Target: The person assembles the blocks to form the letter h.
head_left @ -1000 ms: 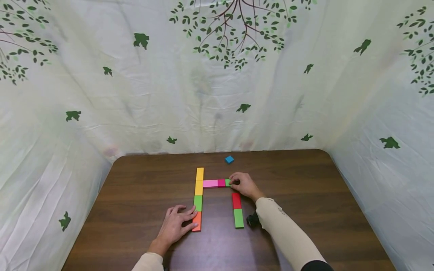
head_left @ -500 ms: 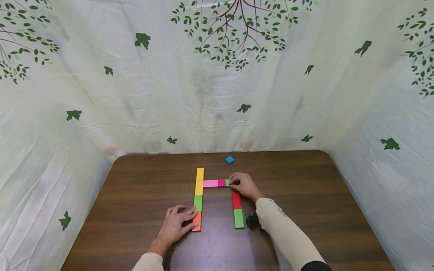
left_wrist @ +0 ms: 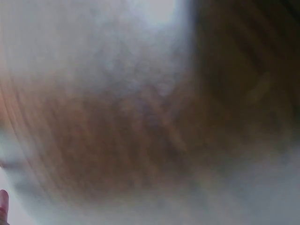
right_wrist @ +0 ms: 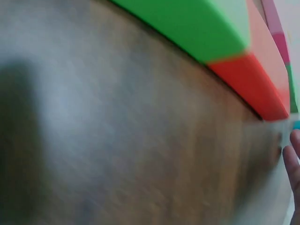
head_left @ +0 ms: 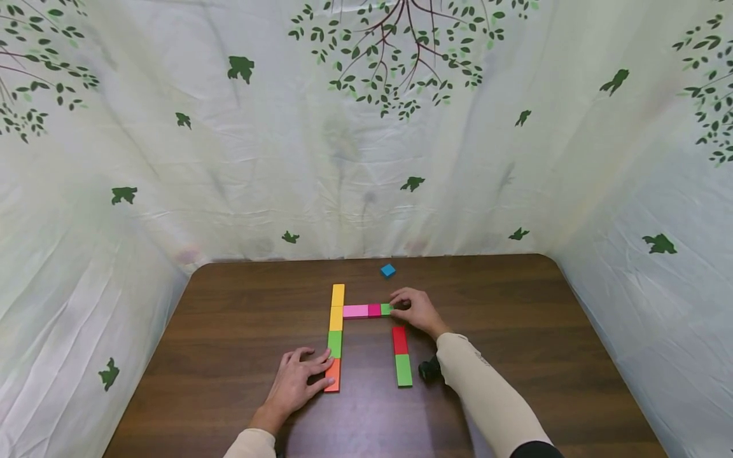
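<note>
In the head view, a column of flat blocks runs down the table: two yellow [head_left: 336,318], a green block [head_left: 335,344] and an orange block [head_left: 333,375]. My left hand [head_left: 294,383] rests beside it, fingers spread, touching the orange block. A row extends rightward from the column: a pink block [head_left: 356,311], a magenta block [head_left: 375,310] and a small green block [head_left: 386,309]. At this row's right end is my right hand [head_left: 420,312], its thumb and fingers parted beside the small green block. A red block [head_left: 399,341] and a longer green block [head_left: 403,371] form a short column below.
A blue block [head_left: 388,270] lies alone near the far edge of the wooden table [head_left: 240,331]. A white leaf-patterned curtain [head_left: 366,210] encloses the table behind and at both sides. The left wrist view is mostly blurred.
My right hand has shifted slightly to the right, and its fingers have come off the small green block, showing more of it. My left hand and the blocks look unmoved.
</note>
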Available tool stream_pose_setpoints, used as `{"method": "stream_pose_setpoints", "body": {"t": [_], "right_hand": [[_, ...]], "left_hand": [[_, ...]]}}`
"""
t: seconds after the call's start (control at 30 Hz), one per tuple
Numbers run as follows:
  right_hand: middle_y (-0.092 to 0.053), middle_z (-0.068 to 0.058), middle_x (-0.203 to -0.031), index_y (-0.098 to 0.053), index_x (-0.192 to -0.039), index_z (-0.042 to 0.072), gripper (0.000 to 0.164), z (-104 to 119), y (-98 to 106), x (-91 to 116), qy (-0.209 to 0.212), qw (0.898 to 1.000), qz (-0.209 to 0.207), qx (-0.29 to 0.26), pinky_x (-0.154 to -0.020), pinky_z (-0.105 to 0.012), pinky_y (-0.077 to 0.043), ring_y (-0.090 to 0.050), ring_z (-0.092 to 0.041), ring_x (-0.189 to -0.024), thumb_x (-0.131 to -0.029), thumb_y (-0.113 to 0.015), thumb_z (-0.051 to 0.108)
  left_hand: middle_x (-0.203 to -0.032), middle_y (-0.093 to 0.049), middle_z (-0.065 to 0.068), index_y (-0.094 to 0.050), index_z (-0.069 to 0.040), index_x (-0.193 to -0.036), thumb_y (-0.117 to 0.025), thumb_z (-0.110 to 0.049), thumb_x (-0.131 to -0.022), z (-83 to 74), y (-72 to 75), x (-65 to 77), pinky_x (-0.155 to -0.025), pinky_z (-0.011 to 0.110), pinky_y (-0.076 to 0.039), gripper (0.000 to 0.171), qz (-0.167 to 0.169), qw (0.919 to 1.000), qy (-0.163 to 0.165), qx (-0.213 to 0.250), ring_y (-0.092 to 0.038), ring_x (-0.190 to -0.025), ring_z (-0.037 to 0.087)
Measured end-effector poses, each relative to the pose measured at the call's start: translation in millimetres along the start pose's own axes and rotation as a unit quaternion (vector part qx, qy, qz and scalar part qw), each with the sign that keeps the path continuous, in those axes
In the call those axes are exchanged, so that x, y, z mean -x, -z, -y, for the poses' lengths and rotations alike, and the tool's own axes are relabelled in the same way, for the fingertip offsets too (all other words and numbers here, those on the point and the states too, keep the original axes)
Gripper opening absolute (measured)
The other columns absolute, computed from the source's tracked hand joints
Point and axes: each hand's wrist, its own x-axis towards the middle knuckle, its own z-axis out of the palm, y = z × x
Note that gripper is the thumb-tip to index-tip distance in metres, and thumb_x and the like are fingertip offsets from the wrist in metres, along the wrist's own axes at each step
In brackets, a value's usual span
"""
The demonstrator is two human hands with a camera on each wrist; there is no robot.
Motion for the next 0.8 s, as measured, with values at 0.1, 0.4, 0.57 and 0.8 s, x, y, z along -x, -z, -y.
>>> {"method": "stream_pose_setpoints", "body": {"t": [0.1,0.4,0.57,0.8], "right_hand": [[-0.066,-0.013,-0.111,-0.075,-0.094,0.002,0.013,-3.9,5.2,-7.1,-0.006,1.0,-0.014,0.014,-0.086,-0.042,-0.051,-0.062,-0.027,-0.101,-0.081,-0.076,0.004],[-0.053,-0.017,-0.135,-0.068,-0.116,0.002,0.028,3.4,12.6,-48.0,-0.013,0.991,0.037,0.127,-0.105,-0.046,-0.037,-0.048,-0.034,-0.126,-0.088,-0.068,0.003],[-0.04,-0.02,-0.147,-0.058,-0.13,-0.001,0.039,6.6,10.7,-61.3,0.002,0.982,0.096,0.162,-0.11,-0.048,-0.03,-0.034,-0.036,-0.138,-0.092,-0.061,0.001],[-0.036,-0.016,-0.152,-0.051,-0.137,-0.001,0.044,-0.1,9.8,-70.0,0.001,0.97,0.14,0.199,-0.111,-0.05,-0.027,-0.025,-0.037,-0.142,-0.094,-0.056,-0.001]], "left_hand": [[-0.131,-0.06,-0.008,-0.069,-0.021,-0.121,-0.072,-0.048,-0.081,-0.4,0.4,0.3,-0.097,0.05,-0.032,0.048,0.013,0.9998,0.011,0.005,-0.05,-0.118,0.029],[-0.132,-0.059,-0.009,-0.067,-0.022,-0.123,-0.069,-0.053,-0.081,1.4,2.2,0.1,-0.098,0.05,-0.032,0.052,0.023,0.9995,0.019,0.01,-0.048,-0.12,0.028],[-0.131,-0.06,-0.009,-0.067,-0.022,-0.123,-0.067,-0.055,-0.082,1.9,3.2,-0.3,-0.097,0.05,-0.032,0.053,0.022,0.9996,0.017,0.004,-0.048,-0.119,0.027],[-0.129,-0.061,-0.009,-0.068,-0.022,-0.122,-0.062,-0.06,-0.083,3.5,1.6,0.6,-0.096,0.051,-0.033,0.055,0.022,0.9996,0.015,-0.007,-0.048,-0.118,0.026]]}}
